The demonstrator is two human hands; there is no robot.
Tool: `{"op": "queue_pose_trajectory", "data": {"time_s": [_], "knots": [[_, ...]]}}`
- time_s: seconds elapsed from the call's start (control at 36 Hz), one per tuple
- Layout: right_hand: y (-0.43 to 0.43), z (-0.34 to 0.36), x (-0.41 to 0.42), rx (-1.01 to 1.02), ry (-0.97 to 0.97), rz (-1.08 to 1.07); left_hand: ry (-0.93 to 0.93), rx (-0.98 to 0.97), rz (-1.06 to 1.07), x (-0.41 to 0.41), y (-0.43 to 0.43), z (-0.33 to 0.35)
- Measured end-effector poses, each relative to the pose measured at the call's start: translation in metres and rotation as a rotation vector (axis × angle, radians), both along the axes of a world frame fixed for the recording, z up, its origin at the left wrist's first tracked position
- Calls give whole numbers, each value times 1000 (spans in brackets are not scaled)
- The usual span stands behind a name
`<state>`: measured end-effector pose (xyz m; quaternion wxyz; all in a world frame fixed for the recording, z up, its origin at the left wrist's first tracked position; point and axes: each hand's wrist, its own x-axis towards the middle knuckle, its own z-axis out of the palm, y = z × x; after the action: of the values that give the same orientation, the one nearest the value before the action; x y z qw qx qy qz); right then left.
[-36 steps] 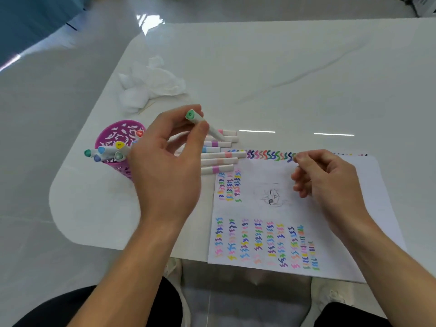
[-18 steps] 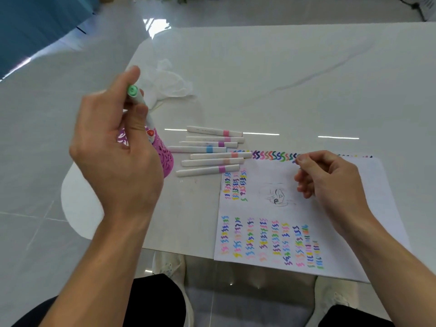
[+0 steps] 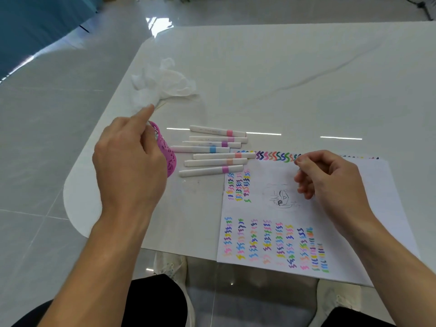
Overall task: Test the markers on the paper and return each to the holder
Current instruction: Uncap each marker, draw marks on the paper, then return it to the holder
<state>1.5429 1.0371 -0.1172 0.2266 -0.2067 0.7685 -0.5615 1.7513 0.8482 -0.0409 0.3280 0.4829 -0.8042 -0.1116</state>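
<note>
— What do we see at the left?
— Our left hand (image 3: 131, 161) hangs over the pink holder (image 3: 170, 159) and hides most of it. The forefinger points straight toward the crumpled tissue (image 3: 165, 83) farther back. The other fingers curl down at the holder's rim, and we cannot tell whether they pinch a marker.
— And beside the holder?
— Seven markers (image 3: 203, 149) lie side by side on the white surface (image 3: 283, 67), just right of the holder, each with a coloured band. Some of their right ends reach the paper's top left corner.
— And the paper (image 3: 368, 208)?
— It lies flat at the near edge, covered in columns of coloured squiggles around a small pencil sketch.
— Our right hand (image 3: 330, 182)?
— It rests on the paper, fingers curled in, thumb against forefinger. We see nothing between them.
</note>
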Motion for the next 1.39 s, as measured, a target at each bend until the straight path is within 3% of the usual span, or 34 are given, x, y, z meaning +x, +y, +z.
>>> {"op": "queue_pose_trajectory", "data": {"time_s": [0.22, 0.42, 0.61, 0.78, 0.94, 1.25, 1.39], "knots": [[0, 1, 0, 2, 2, 3, -81, 3, -7, -1, -1, -2], [4, 0, -3, -13, -3, -10, -14, -98, -46, -8, 6, 3], [11, -2, -7, -21, -2, -19, 2, -198, -209, -20, 16, 0], [19, -1, -12, -11, -1, -27, -139, -42, -419, -35, 27, -21], [28, -1, -11, -1, -19, -17, -215, 206, -379, -43, 31, -46], [33, -3, -7, 75, 4, 33, -382, 197, -371, -50, 38, -56], [32, -2, -7, 83, -2, 36, -340, 188, -393, -54, 40, -52]]}}
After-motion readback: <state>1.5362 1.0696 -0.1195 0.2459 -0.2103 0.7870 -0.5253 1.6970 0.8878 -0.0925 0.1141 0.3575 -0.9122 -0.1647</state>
